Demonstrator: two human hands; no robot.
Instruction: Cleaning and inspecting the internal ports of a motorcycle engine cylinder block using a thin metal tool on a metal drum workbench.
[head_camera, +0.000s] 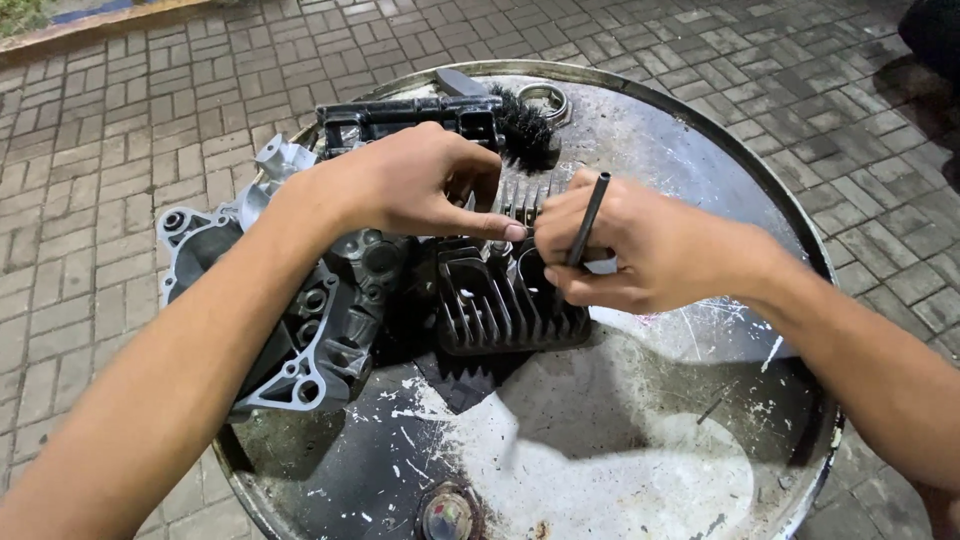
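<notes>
Left hand (415, 185) pinches down on the finned cylinder head (505, 295), steadying it, while right hand (625, 250) grips a thin black rod (587, 218) closed-fisted.

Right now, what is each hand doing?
Left hand: fingers pinched, resting on the finned cylinder.
Right hand: closed on a thin black rod.

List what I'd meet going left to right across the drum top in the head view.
Grey engine casing → left hand → black finned cylinder → right hand holding a thin black rod → bare drum top.
</notes>
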